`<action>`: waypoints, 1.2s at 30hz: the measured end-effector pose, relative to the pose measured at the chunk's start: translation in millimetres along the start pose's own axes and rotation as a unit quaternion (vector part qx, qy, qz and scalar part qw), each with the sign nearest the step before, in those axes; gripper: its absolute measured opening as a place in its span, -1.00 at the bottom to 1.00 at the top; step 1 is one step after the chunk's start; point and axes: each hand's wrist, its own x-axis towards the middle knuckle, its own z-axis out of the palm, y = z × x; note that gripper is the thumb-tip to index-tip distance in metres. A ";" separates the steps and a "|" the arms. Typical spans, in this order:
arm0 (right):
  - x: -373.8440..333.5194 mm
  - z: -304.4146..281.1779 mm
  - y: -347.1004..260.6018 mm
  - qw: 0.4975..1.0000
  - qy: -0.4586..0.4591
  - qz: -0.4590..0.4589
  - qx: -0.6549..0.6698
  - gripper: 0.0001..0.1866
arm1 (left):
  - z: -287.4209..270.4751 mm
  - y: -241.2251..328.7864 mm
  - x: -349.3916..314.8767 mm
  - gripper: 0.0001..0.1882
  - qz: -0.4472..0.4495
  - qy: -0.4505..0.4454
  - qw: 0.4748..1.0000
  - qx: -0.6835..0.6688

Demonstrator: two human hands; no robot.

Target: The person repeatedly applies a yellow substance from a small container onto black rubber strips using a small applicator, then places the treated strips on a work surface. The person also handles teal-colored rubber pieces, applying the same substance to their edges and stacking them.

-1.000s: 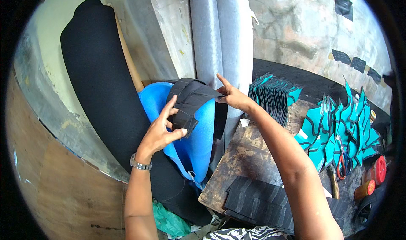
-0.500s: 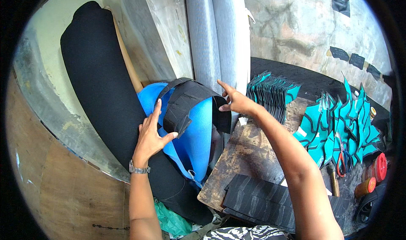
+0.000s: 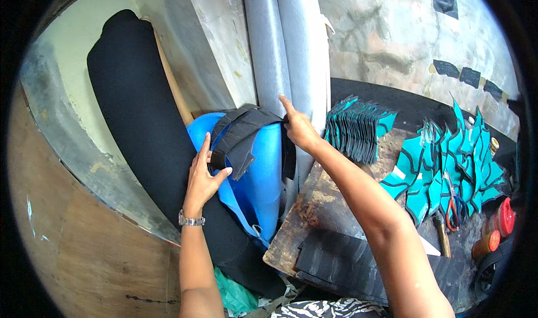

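A stack of black cut foam pieces (image 3: 242, 134) lies draped over the top of a blue roll (image 3: 259, 166) that leans by the wall. My left hand (image 3: 203, 175) rests flat against the left edge of the black pieces and the blue roll, fingers spread; a metal watch sits on its wrist. My right hand (image 3: 298, 128) pinches the right end of the black pieces, with the forefinger pointing up.
A large black roll (image 3: 134, 110) leans at the left, and two grey rolls (image 3: 286, 54) stand against the wall. The worn wooden bench (image 3: 325, 206) carries teal-and-black cut shapes (image 3: 448, 166), a teal stack (image 3: 358, 127), black pieces (image 3: 342, 262), red-handled scissors (image 3: 451, 206) and small jars (image 3: 496, 228).
The black pieces have gone from being held up in both hands to lying over the top of the blue roll. My left hand has dropped and flattened against them.
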 end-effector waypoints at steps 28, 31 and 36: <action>-32.7 -1.1 5.8 1.000 0.023 -0.012 0.004 -0.06 | 50.9 -4.2 -46.7 -0.14 0.096 0.056 0.993 0.029; -21.6 -18.6 -4.2 0.998 0.035 -0.016 -0.041 -0.10 | 34.8 6.8 -43.4 -0.14 0.099 0.088 0.991 -0.002; -3.1 -38.8 -23.0 0.979 0.060 -0.011 -0.195 -0.25 | 7.7 27.5 -23.7 -0.09 0.038 0.075 0.996 -0.037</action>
